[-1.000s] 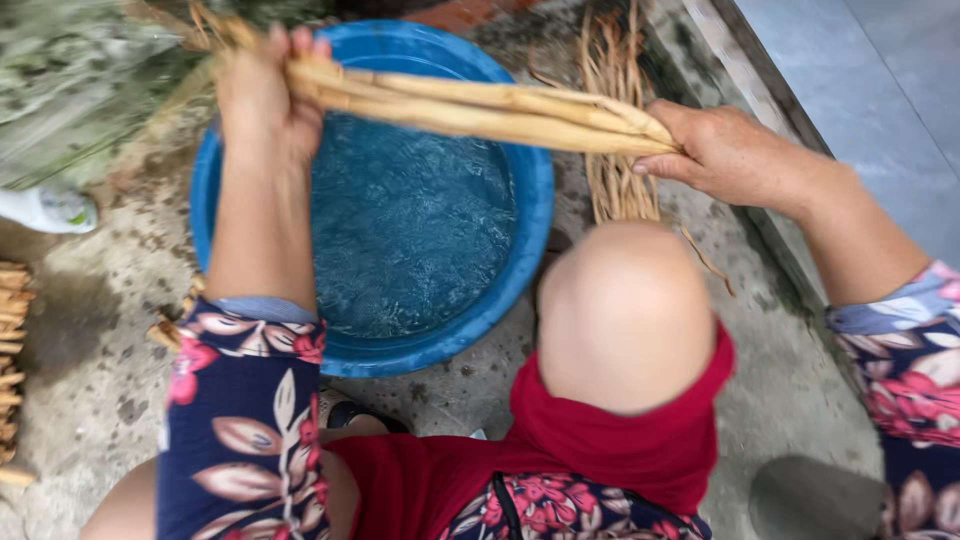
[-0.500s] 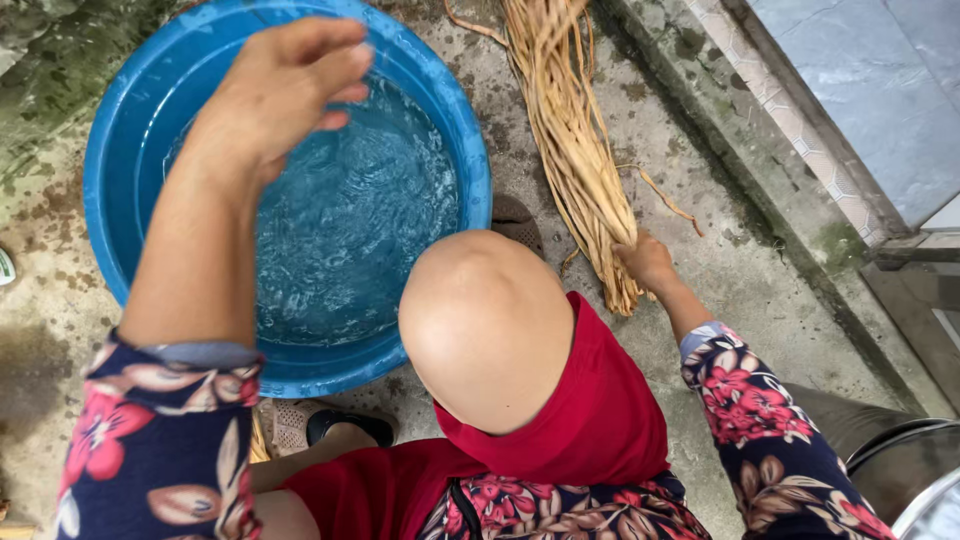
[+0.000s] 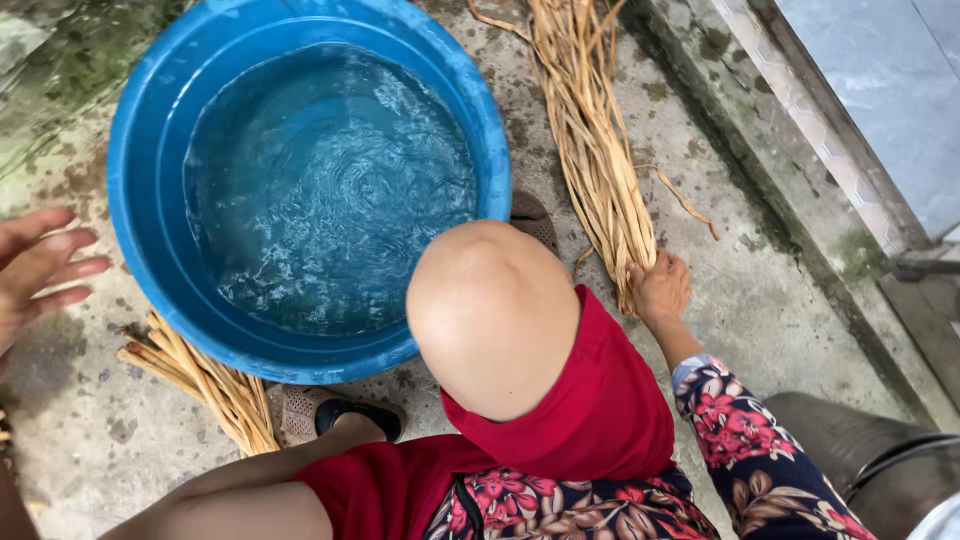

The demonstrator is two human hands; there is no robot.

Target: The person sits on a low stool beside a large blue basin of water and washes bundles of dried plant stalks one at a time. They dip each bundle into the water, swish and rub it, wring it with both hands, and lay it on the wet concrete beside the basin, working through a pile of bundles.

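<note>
The right hand (image 3: 661, 287) is closed around the near end of a bundle of pale dried stalks (image 3: 592, 150), which lies on the concrete floor (image 3: 750, 260) just right of the blue basin (image 3: 160, 250). The basin holds rippling water. The left hand (image 3: 40, 265), open-fingered and holding nothing, hovers left of the basin. A second stalk bundle (image 3: 205, 380) pokes out below the basin's near rim.
</note>
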